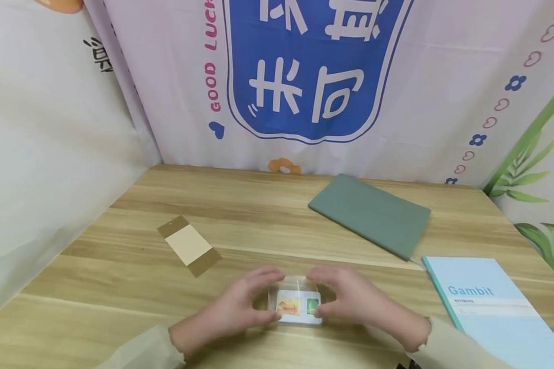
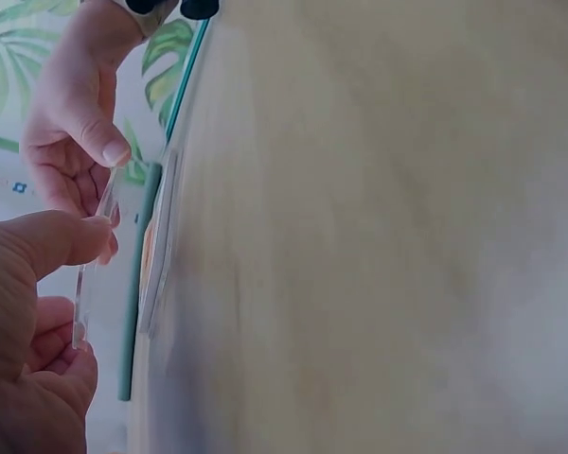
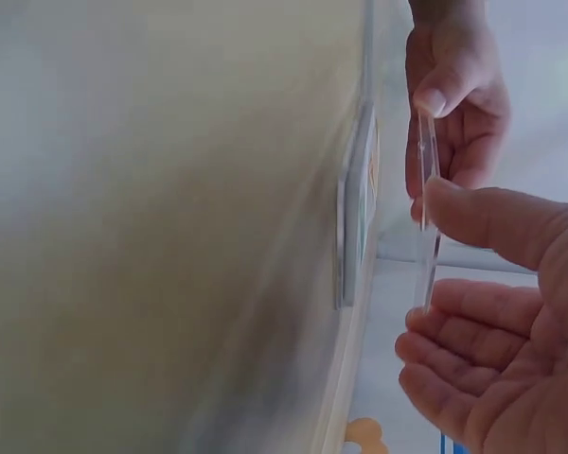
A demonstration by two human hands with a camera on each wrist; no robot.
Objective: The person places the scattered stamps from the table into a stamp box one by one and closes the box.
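Note:
My left hand (image 1: 246,299) and right hand (image 1: 351,294) hold a thin clear plastic plate (image 3: 426,260) between them, near the front of the table. Each hand pinches one end of it with thumb and fingers. Both wrist views show the clear plate raised, apart from the flat white-edged piece (image 2: 158,265) lying on the table below. From above, this white piece (image 1: 303,307) carries an orange-yellow picture (image 1: 288,306) on its left and a green one (image 1: 312,306) on its right. In the head view the clear plate partly overlaps it.
A brown card with a beige middle (image 1: 189,245) lies to the left on the wooden table (image 1: 120,287). Farther back sits a grey-green notebook (image 1: 371,214). A light blue "Gambit" notebook (image 1: 494,302) lies at the right. Printed cloth (image 1: 175,102) hangs behind the table.

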